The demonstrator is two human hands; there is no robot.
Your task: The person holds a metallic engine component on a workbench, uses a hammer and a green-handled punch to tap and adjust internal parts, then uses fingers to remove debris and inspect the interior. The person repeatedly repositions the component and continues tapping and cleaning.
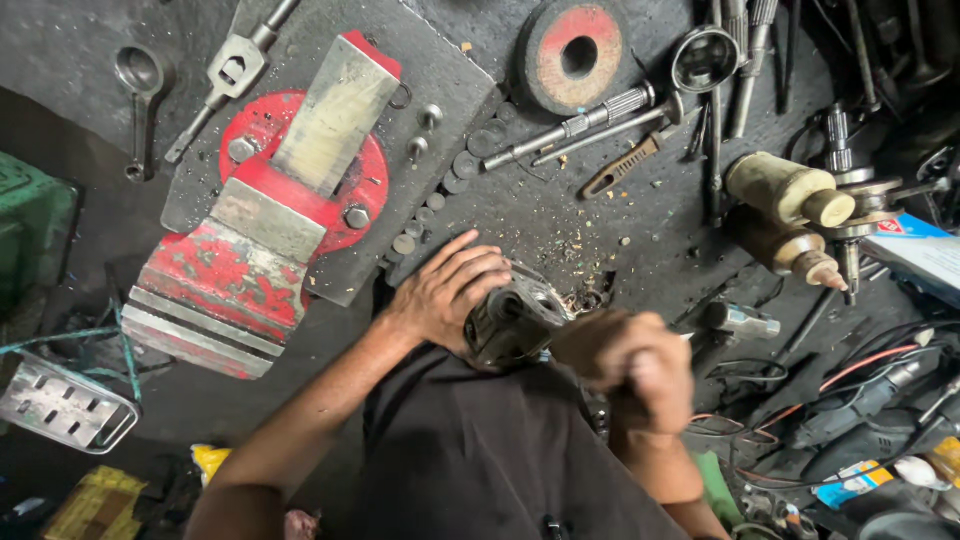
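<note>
Being gripped at lower centre of the frame: a dark, greasy metal engine part, pressed against the near edge of the desk. The left hand is being wrapped over its left side, fingers spread and curled around the casting, steadying it. The right hand is being clenched into a fist just right of the part; it is motion-blurred, and whatever is being held inside it cannot be told. Metal chips and grit are being seen scattered on the desk directly above the part.

Judged step: the part is being braced by one hand while it is being worked on by the other, mid-operation. Judged next move: the left-hand brace is being needed firm, since the part is being held by hand only and not clamped.

Around it: a red bench vise is sitting at left of the frame, jaws empty. A grinding wheel with a red centre is lying at top centre. Splined shafts and a tan-handled tool are lying right of it. Two cream cylindrical parts are sitting at right, with tangled cables below them.
</note>
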